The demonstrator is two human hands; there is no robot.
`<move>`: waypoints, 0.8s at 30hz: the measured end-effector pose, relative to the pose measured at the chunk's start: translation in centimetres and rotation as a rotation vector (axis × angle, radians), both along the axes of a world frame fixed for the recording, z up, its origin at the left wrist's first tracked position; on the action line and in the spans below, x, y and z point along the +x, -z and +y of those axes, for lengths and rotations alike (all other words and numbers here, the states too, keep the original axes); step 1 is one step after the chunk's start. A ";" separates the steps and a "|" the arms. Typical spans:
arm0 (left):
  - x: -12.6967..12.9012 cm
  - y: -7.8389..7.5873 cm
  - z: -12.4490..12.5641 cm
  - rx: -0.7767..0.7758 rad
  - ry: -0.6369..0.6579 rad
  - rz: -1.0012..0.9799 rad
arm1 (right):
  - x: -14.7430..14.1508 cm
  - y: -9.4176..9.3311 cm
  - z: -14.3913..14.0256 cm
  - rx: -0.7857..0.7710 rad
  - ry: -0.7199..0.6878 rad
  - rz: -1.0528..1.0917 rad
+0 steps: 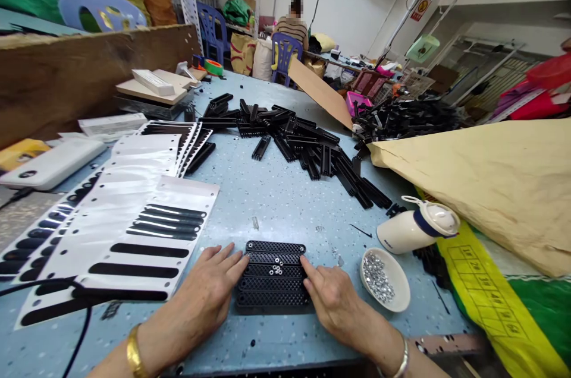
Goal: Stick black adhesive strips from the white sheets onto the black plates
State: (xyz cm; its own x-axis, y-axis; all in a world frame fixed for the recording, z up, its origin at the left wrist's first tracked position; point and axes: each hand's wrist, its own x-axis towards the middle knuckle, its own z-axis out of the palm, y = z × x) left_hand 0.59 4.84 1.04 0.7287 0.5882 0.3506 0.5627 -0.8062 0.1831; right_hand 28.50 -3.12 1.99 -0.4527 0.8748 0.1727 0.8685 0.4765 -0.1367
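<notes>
A row of black textured plastic strips [273,285] lies side by side on the table in front of me. A few small silvery nuts [276,269] are scattered on top of the strips, near the middle. My left hand [213,283] rests at their left ends, fingers stretched out, the tips touching the upper strips. On the other side my right hand [332,295] has its index finger extended against the right end of an upper strip; its other fingers bend beside the lower strips. To the right, a white bowl [404,298] holds many small metal nuts.
A heap of black plastic pieces [289,131] spreads across the far table. Sheets of black stickers [134,259] lie left, crossed by a cable [84,330]. A cream bottle [404,232] lies tilted beyond the bowl. Brown paper [491,170] covers the right side. A person [292,27] sits far off.
</notes>
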 end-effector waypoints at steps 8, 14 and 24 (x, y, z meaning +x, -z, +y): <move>0.1 0.4 0.0 0.086 0.022 -0.021 | -0.3 0.3 -0.3 -0.014 0.010 -0.008; 0.0 0.4 0.0 0.068 0.033 -0.037 | 0.3 0.5 -0.2 -0.042 0.043 0.212; 0.0 0.5 0.0 0.016 0.023 -0.047 | 0.3 1.2 0.4 0.090 0.063 0.309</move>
